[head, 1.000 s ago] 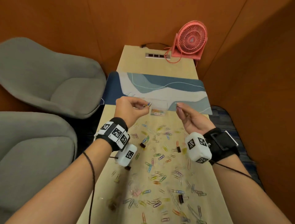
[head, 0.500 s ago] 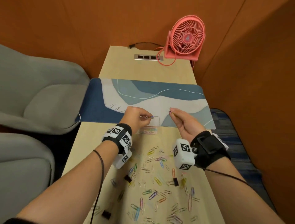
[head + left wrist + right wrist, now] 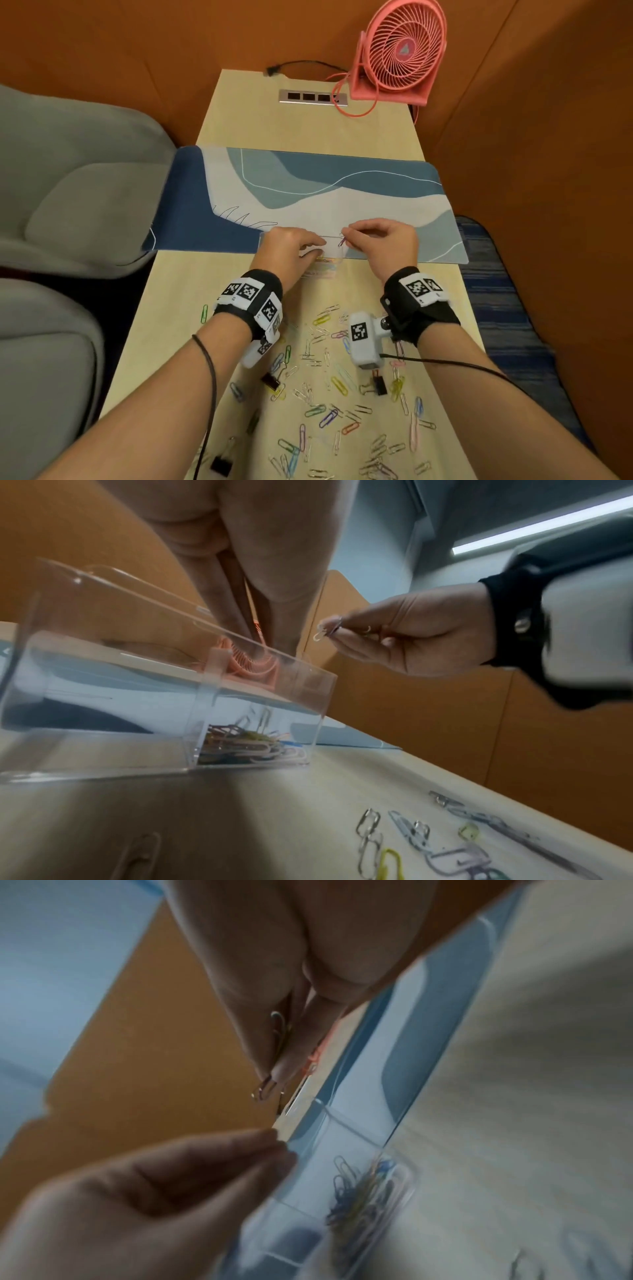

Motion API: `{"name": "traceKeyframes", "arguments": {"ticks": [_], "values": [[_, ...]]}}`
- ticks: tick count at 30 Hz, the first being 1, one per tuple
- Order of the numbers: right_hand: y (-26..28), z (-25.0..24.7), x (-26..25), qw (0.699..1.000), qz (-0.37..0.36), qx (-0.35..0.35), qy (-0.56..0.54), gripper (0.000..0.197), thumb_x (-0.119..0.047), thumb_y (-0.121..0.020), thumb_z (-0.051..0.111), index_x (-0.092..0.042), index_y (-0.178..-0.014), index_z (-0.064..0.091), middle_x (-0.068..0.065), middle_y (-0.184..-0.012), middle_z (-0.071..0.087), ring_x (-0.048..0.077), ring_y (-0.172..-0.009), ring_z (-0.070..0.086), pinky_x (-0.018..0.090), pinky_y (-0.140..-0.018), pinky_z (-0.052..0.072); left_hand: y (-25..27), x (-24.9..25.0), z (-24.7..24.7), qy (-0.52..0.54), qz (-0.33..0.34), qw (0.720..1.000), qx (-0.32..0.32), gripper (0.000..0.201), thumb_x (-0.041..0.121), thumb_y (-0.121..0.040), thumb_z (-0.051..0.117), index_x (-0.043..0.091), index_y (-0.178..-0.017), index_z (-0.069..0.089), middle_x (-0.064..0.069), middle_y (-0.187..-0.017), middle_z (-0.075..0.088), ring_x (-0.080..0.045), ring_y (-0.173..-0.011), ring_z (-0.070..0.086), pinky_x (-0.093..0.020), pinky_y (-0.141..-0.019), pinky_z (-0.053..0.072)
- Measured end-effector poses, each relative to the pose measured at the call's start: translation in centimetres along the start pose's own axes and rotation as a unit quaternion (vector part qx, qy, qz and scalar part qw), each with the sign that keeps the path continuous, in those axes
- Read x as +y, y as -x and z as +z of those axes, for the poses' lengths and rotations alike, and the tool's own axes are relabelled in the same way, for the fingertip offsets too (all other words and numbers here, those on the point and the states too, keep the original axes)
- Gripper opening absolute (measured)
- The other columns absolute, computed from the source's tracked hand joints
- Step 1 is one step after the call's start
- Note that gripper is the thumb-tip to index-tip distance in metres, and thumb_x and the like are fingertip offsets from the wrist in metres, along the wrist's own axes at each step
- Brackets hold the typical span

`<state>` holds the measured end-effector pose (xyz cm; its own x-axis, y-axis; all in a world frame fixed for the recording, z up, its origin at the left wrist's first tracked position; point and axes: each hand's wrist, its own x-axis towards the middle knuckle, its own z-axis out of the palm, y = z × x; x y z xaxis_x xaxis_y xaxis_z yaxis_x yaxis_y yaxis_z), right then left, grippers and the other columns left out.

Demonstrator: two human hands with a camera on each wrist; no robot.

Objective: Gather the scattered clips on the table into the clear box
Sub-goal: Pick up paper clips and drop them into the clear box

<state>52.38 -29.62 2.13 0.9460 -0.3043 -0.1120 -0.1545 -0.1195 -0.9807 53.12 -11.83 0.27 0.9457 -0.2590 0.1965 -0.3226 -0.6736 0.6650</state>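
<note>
The clear box (image 3: 337, 255) (image 3: 267, 688) (image 3: 346, 1131) stands at the near edge of the desk mat and holds a small heap of coloured paper clips (image 3: 240, 746) (image 3: 359, 1183). My right hand (image 3: 344, 238) (image 3: 334, 634) (image 3: 274, 1080) hovers just right of the box rim and pinches a few paper clips (image 3: 341, 242) (image 3: 320, 635) (image 3: 263, 1091). My left hand (image 3: 317, 245) (image 3: 253, 642) (image 3: 277, 1142) reaches over the box with its fingers straight and close together; no clip shows between them. Several loose paper clips (image 3: 329, 383) (image 3: 369, 829) lie scattered on the table near me.
Black binder clips (image 3: 270, 381) (image 3: 379, 385) (image 3: 221, 464) lie among the paper clips. A blue patterned desk mat (image 3: 325, 192) crosses the table. Behind it are a socket strip (image 3: 313, 97) and a pink fan (image 3: 400, 51). Grey chairs (image 3: 68, 205) stand left; orange walls close in.
Both hands have moved forward and down to the box. The left hand pinched clips before; none show in it now. The right hand still pinches its clips.
</note>
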Motion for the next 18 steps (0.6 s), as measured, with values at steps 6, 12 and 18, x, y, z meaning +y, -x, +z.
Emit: {"name": "traceKeyframes", "arguments": {"ticks": [6,12,18], "values": [[-0.6,2.0,-0.4,0.91,-0.275,-0.105,0.293,0.003,-0.013,-0.077,0.076,-0.015,-0.074,0.077,-0.006,-0.073,0.073,0.007,-0.067,0.065,0.019,-0.072,0.054,1.1,-1.0,-1.2,0.044,-0.014,0.991,0.123,0.016,0.013,-0.083,0.068,0.024,-0.092,0.075,0.012,-0.085,0.068,-0.005,-0.074,0.06,-0.022,-0.072,0.052],[-1.5,3.8,0.2,0.804,-0.329,-0.212,0.449,0.013,-0.007,-0.081,0.066,-0.012,-0.072,0.074,0.001,-0.073,0.071,0.02,-0.067,0.064,0.036,-0.067,0.056,3.4,-2.1,-2.3,0.083,-0.017,0.987,0.135,0.019,0.008,-0.083,0.067,0.023,-0.093,0.074,0.013,-0.087,0.067,-0.005,-0.078,0.06,-0.017,-0.076,0.047],[-0.2,4.5,-1.0,0.756,-0.316,-0.211,0.533,0.036,-0.033,-0.098,0.047,-0.009,-0.086,0.072,0.008,-0.087,0.072,0.03,-0.081,0.064,0.04,-0.073,0.052,6.9,-2.0,-3.0,0.072,-0.029,0.991,0.113,0.022,0.008,-0.081,0.067,0.026,-0.094,0.073,0.012,-0.082,0.065,-0.006,-0.079,0.056,-0.011,-0.073,0.037]]}}
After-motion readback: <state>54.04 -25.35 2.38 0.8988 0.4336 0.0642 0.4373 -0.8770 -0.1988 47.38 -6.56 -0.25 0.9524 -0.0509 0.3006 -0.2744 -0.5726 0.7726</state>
